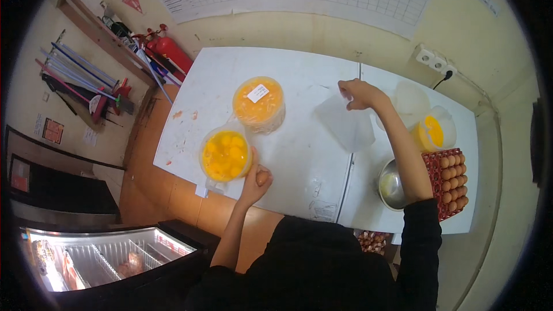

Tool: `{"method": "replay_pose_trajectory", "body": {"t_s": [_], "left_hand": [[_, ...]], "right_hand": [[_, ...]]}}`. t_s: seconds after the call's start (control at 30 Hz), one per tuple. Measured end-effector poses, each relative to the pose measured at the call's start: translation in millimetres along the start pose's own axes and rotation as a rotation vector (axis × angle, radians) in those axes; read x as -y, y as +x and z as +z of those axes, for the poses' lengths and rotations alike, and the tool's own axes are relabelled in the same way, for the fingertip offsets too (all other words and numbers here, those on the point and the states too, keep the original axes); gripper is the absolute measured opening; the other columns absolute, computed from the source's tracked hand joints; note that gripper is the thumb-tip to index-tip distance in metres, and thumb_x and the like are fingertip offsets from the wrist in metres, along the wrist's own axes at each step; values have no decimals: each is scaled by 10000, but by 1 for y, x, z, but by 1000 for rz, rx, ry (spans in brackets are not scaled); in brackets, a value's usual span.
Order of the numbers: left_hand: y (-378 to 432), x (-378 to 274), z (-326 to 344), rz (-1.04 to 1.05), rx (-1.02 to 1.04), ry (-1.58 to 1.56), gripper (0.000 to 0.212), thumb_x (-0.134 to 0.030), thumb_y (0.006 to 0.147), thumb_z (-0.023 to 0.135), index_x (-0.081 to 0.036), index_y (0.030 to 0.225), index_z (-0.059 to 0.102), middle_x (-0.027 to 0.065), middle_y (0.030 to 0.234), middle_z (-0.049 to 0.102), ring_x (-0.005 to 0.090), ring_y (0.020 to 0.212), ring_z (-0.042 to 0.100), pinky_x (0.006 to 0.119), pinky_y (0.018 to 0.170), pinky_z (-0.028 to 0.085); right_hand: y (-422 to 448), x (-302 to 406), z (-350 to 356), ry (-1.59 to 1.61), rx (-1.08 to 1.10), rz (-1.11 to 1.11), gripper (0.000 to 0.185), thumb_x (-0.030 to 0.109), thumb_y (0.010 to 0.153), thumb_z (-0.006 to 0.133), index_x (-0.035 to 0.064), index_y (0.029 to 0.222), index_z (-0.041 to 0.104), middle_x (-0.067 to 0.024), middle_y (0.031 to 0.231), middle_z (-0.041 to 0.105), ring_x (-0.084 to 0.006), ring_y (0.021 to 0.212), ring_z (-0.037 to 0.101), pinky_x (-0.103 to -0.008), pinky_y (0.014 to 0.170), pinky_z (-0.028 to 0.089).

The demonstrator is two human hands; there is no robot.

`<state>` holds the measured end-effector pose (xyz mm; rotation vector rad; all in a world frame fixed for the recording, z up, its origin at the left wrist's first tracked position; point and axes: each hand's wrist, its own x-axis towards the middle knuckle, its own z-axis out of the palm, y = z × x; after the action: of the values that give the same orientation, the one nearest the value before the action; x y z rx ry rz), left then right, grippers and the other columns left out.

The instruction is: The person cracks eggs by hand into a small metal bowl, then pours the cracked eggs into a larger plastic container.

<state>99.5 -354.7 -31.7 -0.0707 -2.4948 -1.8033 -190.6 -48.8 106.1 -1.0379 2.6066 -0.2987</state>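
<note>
My left hand (258, 181) closes around a brown egg (262, 177) beside a clear plastic jug (216, 185) of cracked eggs with several yolks (224, 155). Behind the jug stands a round plastic tub (259, 106), its lid bearing a printed label. With thumb and fingers, my right hand (355, 94) pinches the upper edge of a translucent plastic sheet or bag (348, 127) over the white table. Below my right forearm a metal bowl (391, 185) holds a little clear liquid. Brown eggs (452, 183) sit in a red egg tray (434, 181) at the right.
A translucent jug with yellow liquid (432, 131) stands behind the egg tray, near another translucent container (410, 97). A seam (345, 181) crosses the white table (298, 172). Eggshells (372, 242) lie below its front edge. An open-topped, lit freezer (173, 263) is at lower left.
</note>
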Motion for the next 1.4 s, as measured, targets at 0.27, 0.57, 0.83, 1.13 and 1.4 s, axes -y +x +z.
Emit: {"method": "replay_pose_trajectory", "body": {"t_s": [0.27,0.57,0.83,1.13,1.4], "left_hand": [[-5,9,-32,-27,-39,33,963,64,789,618,-60,1532,19,37,831,554,141,796,544,259,817,454],[1,44,-54,-52,-97,165,844,27,805,653,-35,1506,188,59,928,555,163,897,561,268,831,462],[0,14,-28,-163,39,-87,626,-72,829,673,-60,1401,418,14,842,549,85,682,499,204,572,441],[-4,-5,68,-278,634,-230,103,-71,860,662,-13,944,646,34,876,623,86,725,558,213,606,464],[15,-51,162,-108,839,-219,121,-63,846,649,-1,949,644,32,805,601,94,707,550,226,631,447]], "right_hand": [[-88,72,45,259,-541,-118,317,-12,741,649,35,1032,534,-141,939,599,-361,891,596,-463,731,493],[-137,113,159,209,-748,-27,291,10,754,602,46,1042,602,-121,1051,584,-274,946,589,-354,728,550],[-174,141,151,244,-839,81,253,57,790,639,55,1039,599,-95,1115,600,-248,828,609,-357,686,527],[-339,40,252,-221,-1176,1432,342,94,779,617,21,1109,562,-214,1169,511,-412,991,509,-484,866,430],[-385,34,281,-149,-966,1463,370,85,749,631,75,1116,586,-175,1118,524,-348,954,515,-445,801,448]]}}
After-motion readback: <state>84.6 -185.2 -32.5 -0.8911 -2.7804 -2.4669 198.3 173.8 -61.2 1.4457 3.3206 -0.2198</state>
